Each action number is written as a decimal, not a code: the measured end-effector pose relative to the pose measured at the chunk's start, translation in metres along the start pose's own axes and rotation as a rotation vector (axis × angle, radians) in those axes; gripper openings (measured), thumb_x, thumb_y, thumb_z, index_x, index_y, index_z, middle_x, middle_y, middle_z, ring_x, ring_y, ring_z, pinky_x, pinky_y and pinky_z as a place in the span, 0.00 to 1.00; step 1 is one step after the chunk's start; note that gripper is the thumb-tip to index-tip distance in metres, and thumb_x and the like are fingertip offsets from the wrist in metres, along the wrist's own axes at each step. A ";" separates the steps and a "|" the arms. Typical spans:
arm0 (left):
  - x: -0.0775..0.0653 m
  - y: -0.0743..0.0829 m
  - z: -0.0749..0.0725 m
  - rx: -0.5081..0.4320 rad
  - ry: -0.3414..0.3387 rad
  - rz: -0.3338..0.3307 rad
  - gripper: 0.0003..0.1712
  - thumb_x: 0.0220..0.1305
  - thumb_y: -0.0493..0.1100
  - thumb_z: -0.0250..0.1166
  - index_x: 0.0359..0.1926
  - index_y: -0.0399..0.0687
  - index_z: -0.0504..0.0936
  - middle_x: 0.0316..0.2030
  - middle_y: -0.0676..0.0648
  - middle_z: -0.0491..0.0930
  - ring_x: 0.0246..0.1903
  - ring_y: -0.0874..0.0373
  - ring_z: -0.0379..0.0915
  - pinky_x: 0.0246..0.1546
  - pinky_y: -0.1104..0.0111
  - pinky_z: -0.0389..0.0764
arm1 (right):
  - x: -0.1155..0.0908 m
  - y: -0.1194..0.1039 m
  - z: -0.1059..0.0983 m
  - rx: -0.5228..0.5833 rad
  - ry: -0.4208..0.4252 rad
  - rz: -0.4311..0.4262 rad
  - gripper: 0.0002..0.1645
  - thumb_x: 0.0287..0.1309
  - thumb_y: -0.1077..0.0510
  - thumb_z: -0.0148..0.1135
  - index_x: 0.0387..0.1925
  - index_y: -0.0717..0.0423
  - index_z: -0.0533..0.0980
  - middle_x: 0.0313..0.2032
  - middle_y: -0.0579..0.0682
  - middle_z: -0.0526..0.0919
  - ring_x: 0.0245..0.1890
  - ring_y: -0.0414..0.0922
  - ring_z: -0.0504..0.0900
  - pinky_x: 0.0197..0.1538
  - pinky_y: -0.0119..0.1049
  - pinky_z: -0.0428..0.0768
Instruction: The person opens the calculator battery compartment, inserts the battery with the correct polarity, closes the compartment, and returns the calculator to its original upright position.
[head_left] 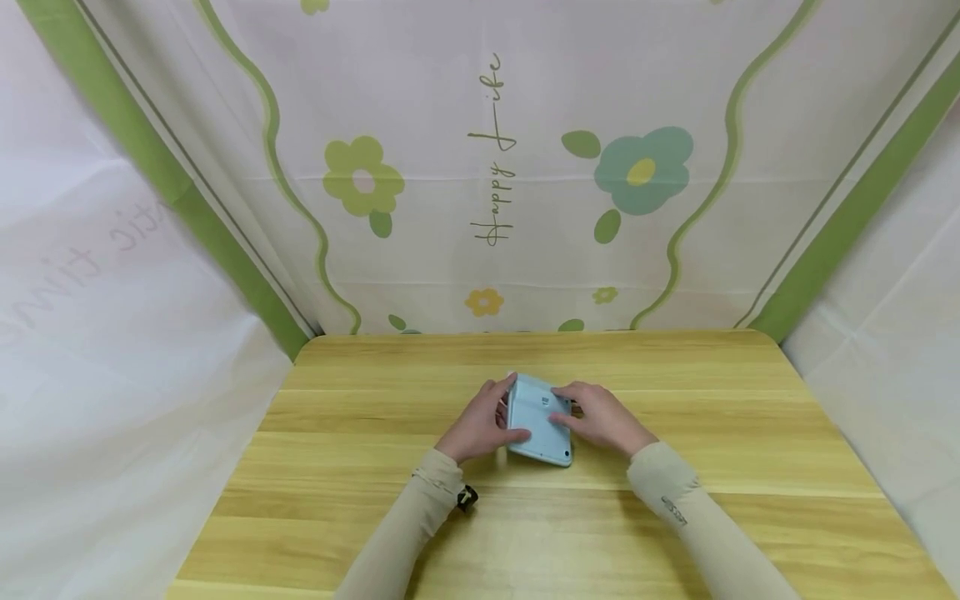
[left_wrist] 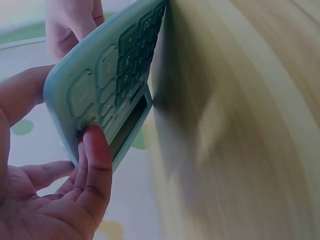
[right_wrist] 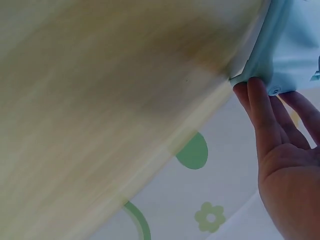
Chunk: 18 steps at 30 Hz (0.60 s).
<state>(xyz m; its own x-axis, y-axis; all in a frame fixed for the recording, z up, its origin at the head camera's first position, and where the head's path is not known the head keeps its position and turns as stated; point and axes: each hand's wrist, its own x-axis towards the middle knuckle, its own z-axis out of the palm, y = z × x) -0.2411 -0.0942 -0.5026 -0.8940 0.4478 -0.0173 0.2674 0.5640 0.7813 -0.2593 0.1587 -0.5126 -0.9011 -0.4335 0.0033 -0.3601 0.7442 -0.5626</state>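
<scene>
A light blue calculator (head_left: 538, 429) is tilted over the wooden table, its plain back facing up in the head view. Its keys and dark display strip (left_wrist: 131, 124) face down toward the wood in the left wrist view. My left hand (head_left: 478, 427) grips the left side, thumb on the back and fingertips against the key face. On the opposite side my right hand (head_left: 606, 417) holds it, with the thumb lying on the back. Fingertips of the right hand (right_wrist: 282, 160) sit at the calculator's edge in the right wrist view.
The wooden table (head_left: 360, 467) spreads around both hands. Behind it hangs a white curtain (head_left: 427, 92) printed with flowers and lettering, and more white cloth stands at both sides. A small black object (head_left: 467, 498) is at my left cuff.
</scene>
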 end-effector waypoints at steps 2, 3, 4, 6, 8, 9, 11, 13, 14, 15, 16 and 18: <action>0.000 0.002 0.001 0.006 0.010 0.003 0.57 0.62 0.49 0.77 0.83 0.48 0.53 0.50 0.48 0.70 0.42 0.61 0.72 0.42 0.71 0.79 | 0.000 0.000 0.001 0.003 0.003 0.001 0.32 0.70 0.47 0.67 0.67 0.60 0.76 0.57 0.57 0.85 0.57 0.53 0.84 0.59 0.53 0.81; 0.000 0.003 0.002 0.007 0.017 0.008 0.56 0.63 0.49 0.77 0.82 0.48 0.53 0.49 0.48 0.70 0.42 0.61 0.72 0.42 0.71 0.79 | 0.000 0.000 0.001 0.004 0.006 0.002 0.31 0.71 0.47 0.65 0.67 0.60 0.76 0.58 0.57 0.85 0.57 0.53 0.84 0.59 0.53 0.81; 0.000 0.004 0.002 0.010 0.025 0.014 0.55 0.63 0.50 0.76 0.82 0.48 0.54 0.49 0.48 0.70 0.42 0.61 0.72 0.41 0.72 0.79 | 0.000 0.000 0.002 0.005 0.010 0.002 0.31 0.72 0.46 0.64 0.67 0.59 0.76 0.58 0.57 0.84 0.58 0.54 0.84 0.60 0.53 0.81; -0.001 0.007 0.002 0.013 0.038 0.024 0.54 0.63 0.50 0.76 0.82 0.48 0.55 0.50 0.48 0.70 0.42 0.62 0.72 0.41 0.72 0.79 | 0.000 -0.001 0.002 0.009 0.019 0.004 0.31 0.73 0.44 0.62 0.67 0.59 0.76 0.59 0.58 0.84 0.59 0.55 0.83 0.60 0.54 0.80; -0.002 0.011 0.002 0.016 0.049 0.037 0.53 0.64 0.50 0.76 0.82 0.48 0.56 0.50 0.48 0.69 0.41 0.62 0.72 0.41 0.73 0.79 | 0.000 -0.003 0.002 0.005 0.030 0.004 0.31 0.75 0.42 0.58 0.67 0.58 0.77 0.60 0.57 0.84 0.59 0.55 0.84 0.60 0.54 0.80; -0.002 0.013 0.003 0.015 0.054 0.044 0.52 0.64 0.49 0.75 0.81 0.47 0.57 0.50 0.47 0.69 0.41 0.62 0.72 0.40 0.73 0.79 | 0.000 -0.005 0.002 0.003 0.034 0.010 0.31 0.76 0.41 0.56 0.67 0.57 0.77 0.60 0.57 0.84 0.59 0.56 0.84 0.60 0.55 0.80; -0.003 0.018 0.003 0.018 0.063 0.054 0.52 0.64 0.49 0.75 0.81 0.46 0.57 0.50 0.47 0.69 0.39 0.62 0.72 0.39 0.73 0.79 | 0.000 -0.008 0.001 -0.005 0.039 0.032 0.33 0.78 0.37 0.50 0.67 0.56 0.77 0.60 0.56 0.84 0.59 0.56 0.84 0.60 0.56 0.80; -0.003 0.022 0.004 0.023 0.070 0.063 0.51 0.64 0.48 0.75 0.81 0.45 0.58 0.50 0.47 0.69 0.38 0.63 0.72 0.38 0.74 0.79 | 0.000 -0.013 0.000 -0.013 0.038 0.066 0.37 0.79 0.33 0.43 0.67 0.55 0.78 0.60 0.56 0.84 0.60 0.56 0.83 0.61 0.57 0.78; -0.003 0.024 0.004 0.021 0.071 0.068 0.51 0.64 0.48 0.75 0.81 0.44 0.58 0.49 0.46 0.69 0.38 0.63 0.72 0.38 0.74 0.78 | 0.000 -0.015 0.000 -0.013 0.036 0.083 0.40 0.79 0.31 0.39 0.67 0.55 0.78 0.60 0.56 0.84 0.60 0.57 0.83 0.62 0.58 0.78; -0.003 0.026 0.005 0.018 0.071 0.075 0.51 0.64 0.47 0.75 0.80 0.43 0.59 0.49 0.46 0.69 0.38 0.63 0.72 0.37 0.74 0.78 | 0.001 -0.018 -0.001 -0.009 0.034 0.102 0.43 0.78 0.29 0.35 0.67 0.55 0.78 0.60 0.56 0.84 0.61 0.58 0.82 0.63 0.58 0.76; -0.003 0.028 0.006 0.020 0.070 0.082 0.50 0.64 0.47 0.75 0.80 0.43 0.58 0.49 0.46 0.69 0.37 0.63 0.72 0.37 0.74 0.78 | 0.001 -0.020 -0.002 0.001 0.031 0.116 0.45 0.78 0.28 0.33 0.67 0.55 0.77 0.61 0.57 0.84 0.62 0.59 0.81 0.64 0.59 0.75; -0.003 0.031 0.008 0.023 0.067 0.098 0.50 0.65 0.47 0.74 0.80 0.42 0.59 0.48 0.46 0.69 0.37 0.64 0.71 0.37 0.75 0.78 | 0.001 -0.026 -0.002 0.034 0.022 0.132 0.49 0.77 0.26 0.30 0.69 0.58 0.75 0.63 0.60 0.82 0.63 0.61 0.80 0.65 0.60 0.74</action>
<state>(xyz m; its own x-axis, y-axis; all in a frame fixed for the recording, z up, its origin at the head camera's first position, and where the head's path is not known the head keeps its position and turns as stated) -0.2275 -0.0726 -0.4835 -0.8849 0.4546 0.1011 0.3624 0.5358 0.7627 -0.2513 0.1406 -0.4963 -0.9454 -0.3213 -0.0550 -0.2297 0.7763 -0.5870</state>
